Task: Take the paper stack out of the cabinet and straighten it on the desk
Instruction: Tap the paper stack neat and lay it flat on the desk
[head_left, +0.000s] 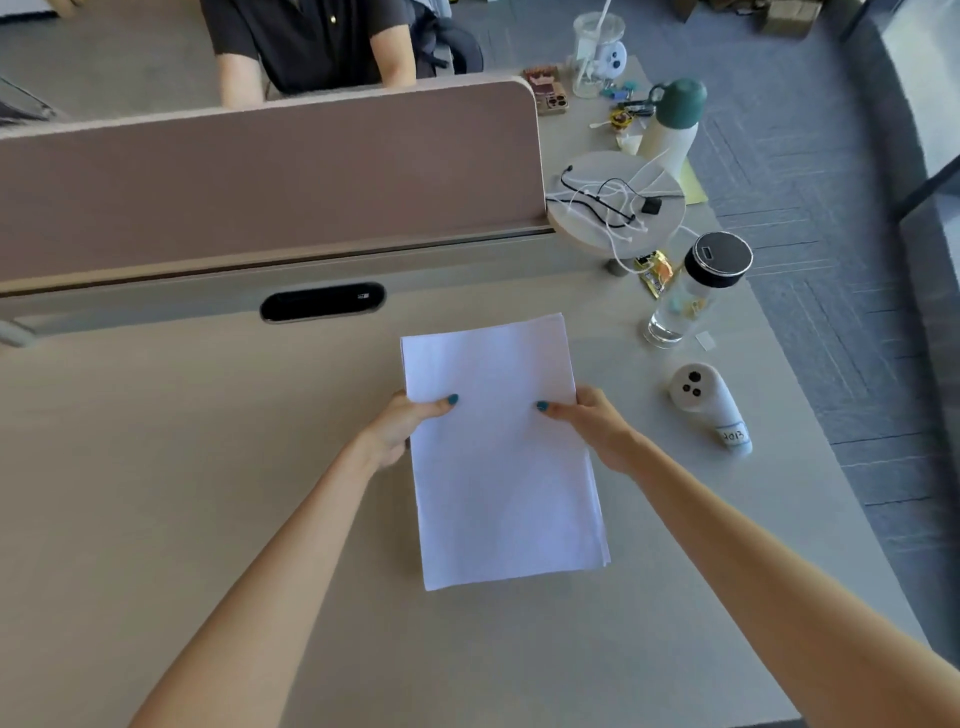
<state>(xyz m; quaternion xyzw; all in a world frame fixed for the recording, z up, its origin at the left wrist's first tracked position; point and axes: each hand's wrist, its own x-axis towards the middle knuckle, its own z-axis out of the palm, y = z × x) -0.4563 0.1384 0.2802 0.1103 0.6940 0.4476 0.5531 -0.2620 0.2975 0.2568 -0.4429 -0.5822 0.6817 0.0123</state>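
Paper stack (498, 452), white and blank on top, is over the middle of the desk (182, 493), its long axis running away from the person and leaning slightly left at the far end. The sheets are not quite flush: edges fan out a little along the right side and at the near right corner. Whether it rests on the desktop or is lifted just clear of it cannot be told.

The left hand (402, 428) is closed on the stack's left edge, thumb on top and fingers hidden beneath. The right hand (592, 421) clamps the right edge the same way. Both grips sit in the far half of the stack, so most of its length extends toward the person.

Further right, a clear bottle (696, 291) with a black lid stands upright with some clear liquid at the bottom. Beyond it a round tray (587, 228) carries tangled cables (608, 205), and a white flask (672, 124) with a green cap stands behind.
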